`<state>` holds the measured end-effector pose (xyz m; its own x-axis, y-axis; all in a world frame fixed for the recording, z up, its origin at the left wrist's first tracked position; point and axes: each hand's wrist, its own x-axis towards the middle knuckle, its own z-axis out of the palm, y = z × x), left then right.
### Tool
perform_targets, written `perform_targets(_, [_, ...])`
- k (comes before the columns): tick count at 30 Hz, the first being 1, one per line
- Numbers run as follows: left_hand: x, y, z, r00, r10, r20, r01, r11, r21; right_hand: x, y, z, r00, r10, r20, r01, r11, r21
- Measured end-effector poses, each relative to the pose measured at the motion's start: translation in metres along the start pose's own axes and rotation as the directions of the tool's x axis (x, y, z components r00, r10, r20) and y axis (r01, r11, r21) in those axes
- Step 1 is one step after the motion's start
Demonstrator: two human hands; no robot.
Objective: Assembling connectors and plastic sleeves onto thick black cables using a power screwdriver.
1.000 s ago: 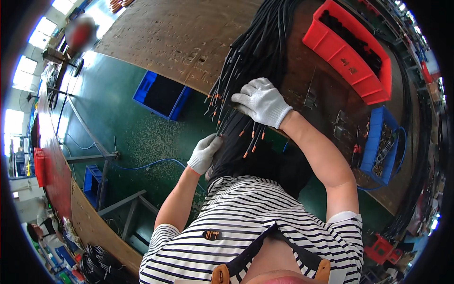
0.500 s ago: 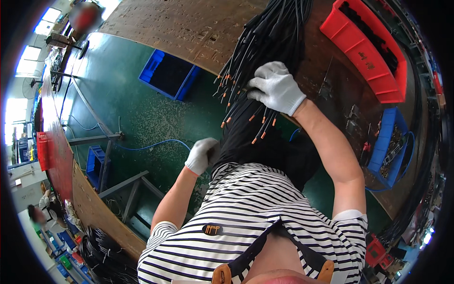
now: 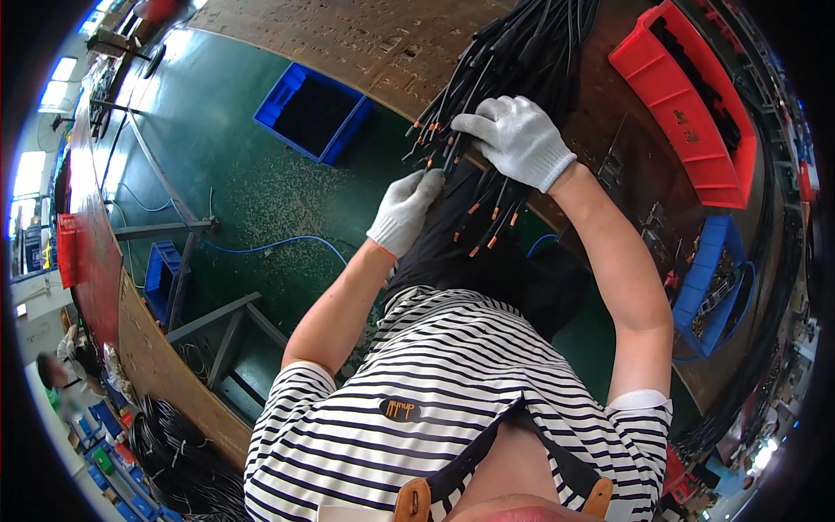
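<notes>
A thick bundle of black cables [image 3: 513, 65] with bare copper-coloured ends hangs over the near edge of the wooden workbench [image 3: 365, 43]. My right hand [image 3: 517, 143], in a white knitted glove, lies over the bundle near the loose ends, its fingers bent around cables; its grip underneath is partly hidden. In a matching glove, my left hand [image 3: 407, 210] reaches up to the left side of the ends. Its thumb and fingertips are pinched together at one cable's copper tip. Other ends hang below my right hand, above my dark trousers.
A red bin [image 3: 674, 113] of black parts stands on the bench at right, with a blue bin [image 3: 709, 283] of small metal parts nearer. Another blue bin [image 3: 326, 139] sits below the bench edge. At left are a grey metal frame [image 3: 178, 261] and coiled black cables [image 3: 178, 452].
My left hand has risen from beside my waist to the cable ends and closed there. My right hand has shifted slightly on the bundle, its fingers reaching further left. The whole view has tilted a little.
</notes>
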<state>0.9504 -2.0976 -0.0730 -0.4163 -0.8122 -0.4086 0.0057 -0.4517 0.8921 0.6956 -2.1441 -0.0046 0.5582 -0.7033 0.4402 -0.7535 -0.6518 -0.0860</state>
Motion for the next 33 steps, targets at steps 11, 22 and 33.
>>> perform_targets(11, [0.023,-0.020,0.034,1.000,-0.030,0.008,0.031,0.966,-0.256,-0.002,0.010,-0.003,0.997,-0.039,-0.070,0.049,0.988,0.144])
perform_targets(22, [-0.005,0.000,0.040,0.945,-0.325,-0.029,0.285,0.865,-0.414,-0.006,0.019,0.007,0.998,-0.069,0.015,0.066,0.988,0.138])
perform_targets(33, [-0.019,0.001,0.021,0.951,-0.308,0.030,0.264,0.755,-0.600,-0.009,0.019,0.006,0.999,-0.045,0.015,0.043,0.995,0.089])
